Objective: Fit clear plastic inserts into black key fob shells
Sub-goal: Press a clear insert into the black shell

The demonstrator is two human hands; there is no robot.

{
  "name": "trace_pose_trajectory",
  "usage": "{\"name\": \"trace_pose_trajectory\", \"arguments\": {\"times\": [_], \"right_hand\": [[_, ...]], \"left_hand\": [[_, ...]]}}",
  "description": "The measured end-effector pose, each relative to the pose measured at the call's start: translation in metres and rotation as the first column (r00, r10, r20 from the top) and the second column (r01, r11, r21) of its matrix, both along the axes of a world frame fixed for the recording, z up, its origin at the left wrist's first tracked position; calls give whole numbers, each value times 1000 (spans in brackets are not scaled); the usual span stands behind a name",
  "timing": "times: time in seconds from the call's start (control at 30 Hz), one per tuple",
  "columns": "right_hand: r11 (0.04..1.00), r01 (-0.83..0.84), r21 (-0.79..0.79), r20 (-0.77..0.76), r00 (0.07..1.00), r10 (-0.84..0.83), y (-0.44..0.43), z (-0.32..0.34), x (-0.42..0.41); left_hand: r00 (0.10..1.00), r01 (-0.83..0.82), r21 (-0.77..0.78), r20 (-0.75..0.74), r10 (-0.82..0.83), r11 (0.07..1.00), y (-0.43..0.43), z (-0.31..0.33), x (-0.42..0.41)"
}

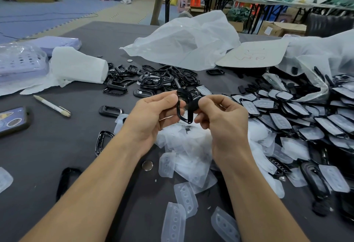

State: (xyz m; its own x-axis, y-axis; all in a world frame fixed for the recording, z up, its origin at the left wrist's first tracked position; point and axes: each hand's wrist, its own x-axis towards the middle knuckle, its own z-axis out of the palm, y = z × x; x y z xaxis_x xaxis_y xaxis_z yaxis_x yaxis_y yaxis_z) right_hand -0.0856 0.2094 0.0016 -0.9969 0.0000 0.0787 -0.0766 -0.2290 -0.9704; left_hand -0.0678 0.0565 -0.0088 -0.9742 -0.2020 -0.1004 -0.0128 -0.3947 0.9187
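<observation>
**Key fob bench: one shell in hand, at the fitting stage**

- Table (47, 146): dark grey cover, carries all the stock.
- Fitted fobs (306, 119): large overlapping spread on the right, black shells with clear inserts seated.
- Empty shells (153, 81): loose pile at centre, beyond the hands.
- Clear inserts (187, 146): heap directly beneath the hands, with strays nearer the person.
- Left hand (153, 115): forearm raised off the table, thumb and fingers pinching the held shell's left edge.
- Right hand (220, 115): fingers curled, thumb bearing on the shell's right side.
- Held shell (182, 107): black frame, above the insert heap, between both hands. Whether an insert sits in it cannot be told.

Judged step: seating or checking. The next move calls for even thumb pressure round the rim.
</observation>
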Motion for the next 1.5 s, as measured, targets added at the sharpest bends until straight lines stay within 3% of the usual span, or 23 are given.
{"name": "trace_pose_trajectory", "arguments": {"times": [0.2,0.43,0.6,0.77,0.97,1.17,1.3,1.4,1.5], "right_hand": [[997,-67,49,-87,994,71,0,0,-1],[979,-112,168,-47,992,121,-1,-3,-4],[989,-12,147,-34,999,17,-1,-4,-4],[996,27,80,44,999,-31,4,0,-5],[994,27,-103,151,988,-11,8,4,-7],[954,150,260,48,985,-168,-1,-4,-6],[878,279,388,-79,960,-270,-2,-9,-5],[909,204,363,-14,977,-213,-4,-11,-6],[978,111,176,130,982,-135,-2,-8,-9]], "left_hand": [[1000,14,-96,-14,-15,995,2,-1,2],[999,35,-200,0,-35,979,4,-1,3],[971,233,-109,-22,-237,966,1,-1,6],[940,314,-79,-116,-321,946,3,-4,6],[991,66,-57,-114,-72,996,4,-8,2],[977,-89,-303,-212,24,949,15,-10,1],[966,-189,-445,-246,83,875,22,-12,2],[956,-245,-568,-276,98,785,28,-12,7],[946,-279,-649,-311,89,708,35,-10,11]]}}
